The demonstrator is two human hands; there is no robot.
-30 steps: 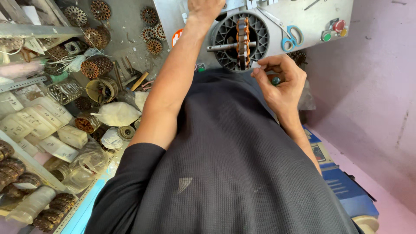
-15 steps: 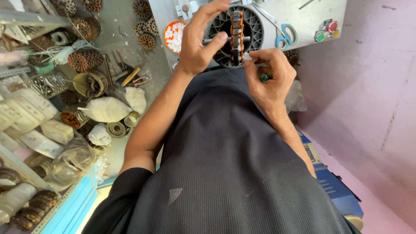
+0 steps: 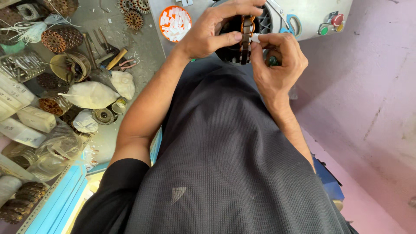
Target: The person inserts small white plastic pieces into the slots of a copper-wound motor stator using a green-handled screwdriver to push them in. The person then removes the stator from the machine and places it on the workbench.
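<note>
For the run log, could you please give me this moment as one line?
left hand: grips stator core | right hand: pinches white slip at core | orange dish of slips beside

A: Top centre, there it is: the round, dark metal stator core with copper-coloured slots [image 3: 247,37], standing on edge, its rim turned toward the camera.

B: At its nine o'clock, the left hand [image 3: 214,32] is wrapped over it, thumb pressed to the rim.

A: And at three o'clock, the small white paper strip [image 3: 255,38] is touching the core's edge, pinched in the fingertips of the right hand [image 3: 277,60].

B: Core upright, partly hidden behind both hands.
</note>
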